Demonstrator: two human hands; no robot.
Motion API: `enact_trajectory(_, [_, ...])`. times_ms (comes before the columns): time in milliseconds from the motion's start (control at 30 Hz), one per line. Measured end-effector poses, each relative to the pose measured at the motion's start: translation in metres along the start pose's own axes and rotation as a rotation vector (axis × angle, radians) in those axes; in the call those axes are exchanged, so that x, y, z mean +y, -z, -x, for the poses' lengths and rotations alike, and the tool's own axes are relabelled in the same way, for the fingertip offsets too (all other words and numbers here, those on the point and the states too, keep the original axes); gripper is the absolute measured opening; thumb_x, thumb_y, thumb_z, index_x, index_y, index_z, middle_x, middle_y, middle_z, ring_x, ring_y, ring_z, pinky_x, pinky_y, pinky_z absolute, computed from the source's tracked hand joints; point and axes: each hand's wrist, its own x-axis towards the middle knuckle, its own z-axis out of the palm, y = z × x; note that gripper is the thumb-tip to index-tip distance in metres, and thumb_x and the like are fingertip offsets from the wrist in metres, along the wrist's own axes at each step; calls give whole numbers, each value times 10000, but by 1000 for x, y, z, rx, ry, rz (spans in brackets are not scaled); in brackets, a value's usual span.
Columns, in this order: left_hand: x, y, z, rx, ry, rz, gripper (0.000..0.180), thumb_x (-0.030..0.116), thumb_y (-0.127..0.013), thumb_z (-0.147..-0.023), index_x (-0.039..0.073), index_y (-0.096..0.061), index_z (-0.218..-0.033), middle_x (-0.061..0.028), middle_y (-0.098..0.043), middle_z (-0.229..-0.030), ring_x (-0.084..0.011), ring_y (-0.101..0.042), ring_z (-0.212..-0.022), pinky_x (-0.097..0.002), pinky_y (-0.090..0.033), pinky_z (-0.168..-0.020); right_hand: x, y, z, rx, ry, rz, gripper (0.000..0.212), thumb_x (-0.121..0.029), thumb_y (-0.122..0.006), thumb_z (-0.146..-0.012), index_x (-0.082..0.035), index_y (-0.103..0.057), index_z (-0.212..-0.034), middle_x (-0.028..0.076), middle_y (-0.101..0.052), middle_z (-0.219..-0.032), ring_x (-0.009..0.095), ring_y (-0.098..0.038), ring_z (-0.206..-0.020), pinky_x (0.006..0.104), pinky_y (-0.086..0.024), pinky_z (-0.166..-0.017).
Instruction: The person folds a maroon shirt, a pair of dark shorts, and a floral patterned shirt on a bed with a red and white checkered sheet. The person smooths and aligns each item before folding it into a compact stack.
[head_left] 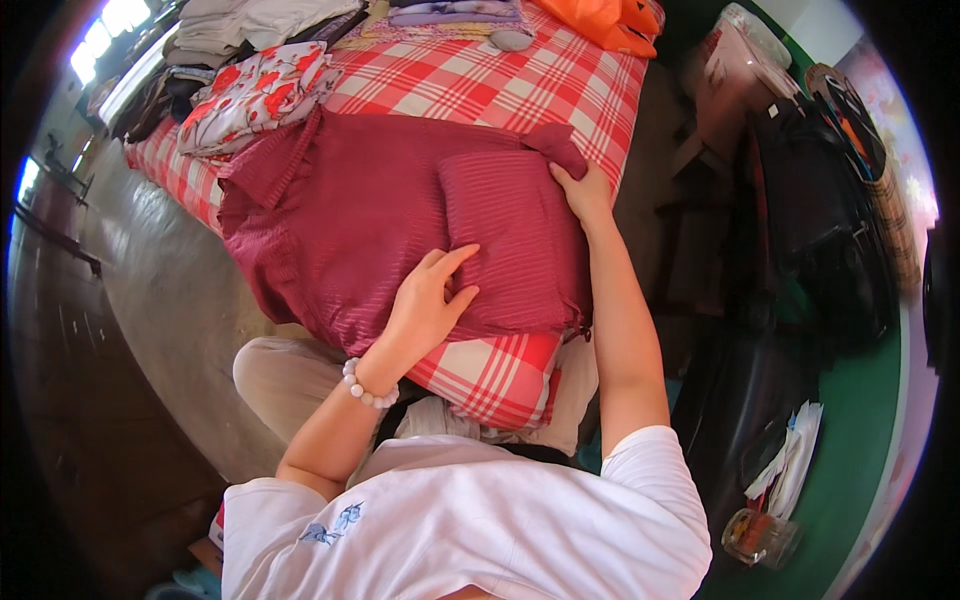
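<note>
A maroon shirt (375,190) with fine stripes lies spread over a red-and-white checked cloth (470,85). Its right part is folded over on itself as a panel, and bunched fabric, seemingly the collar, shows at its left end. My left hand (428,305), with a beaded bracelet on the wrist, rests at the panel's left edge, index finger and thumb apart. At the panel's far right corner my right hand (585,192) grips the shirt's edge; the thumb shows on top, while the other fingers are mostly hidden by the fabric.
Beyond the shirt lie a white cloth with red flowers (262,95), piled light clothes (285,18), folded purple fabric (455,14) and an orange bag (605,25). Black bags (825,220) hang at the right. A clear container (755,537) sits low on the right.
</note>
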Motion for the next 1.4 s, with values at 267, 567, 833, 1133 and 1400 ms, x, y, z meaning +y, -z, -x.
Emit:
enact_trajectory(267, [1,-30,-25,-61,-142,31,469,25,-667,-833,46,-572,-1292,-149,-566,-977,-271,-593,-766,-348,-504,-711,44,37,-14,202,-18,-53,453,-304,-793,-758,12,-674,-1060,168,-714,-962,284,-685,-901,365,-511,-811])
enact_trajectory(567, [12,13,-57,-39,-227,-139,408,129,-667,-871,57,-573,-1261,-159,-563,-1004,-298,-599,-806,-379,-502,-745,81,53,-36,72,15,31,638,-437,-723,-842,-21,-557,-1297,187,-555,-1277,314,-582,-1128,392,-462,-957])
enact_trajectory(833, [-99,134,-192,224,-631,-928,471,165,-668,-857,61,-532,-1296,-174,-607,-1162,-353,-573,-1090,-419,-435,-971,27,54,-103,-370,181,26,342,-238,-735,-857,-25,-686,-1119,87,-696,-969,179,-629,-919,315,-495,-824])
enact_trajectory(1133, [-154,214,-231,-166,-78,-950,444,17,-616,-768,90,-599,-1205,-197,-646,-1111,-368,-609,-1046,-448,-496,-889,0,32,-106,-672,160,92,280,-48,-776,-777,-15,-658,-1028,36,-663,-899,149,-595,-822,290,-491,-803])
enact_trajectory(1400, [-117,250,-202,217,-280,-916,355,-104,-563,-690,15,-607,-1022,-152,-603,-1059,-372,-585,-1027,-414,-477,-874,-9,42,-73,-440,361,52,231,146,-613,-773,-7,-651,-942,43,-626,-920,159,-606,-861,283,-478,-802])
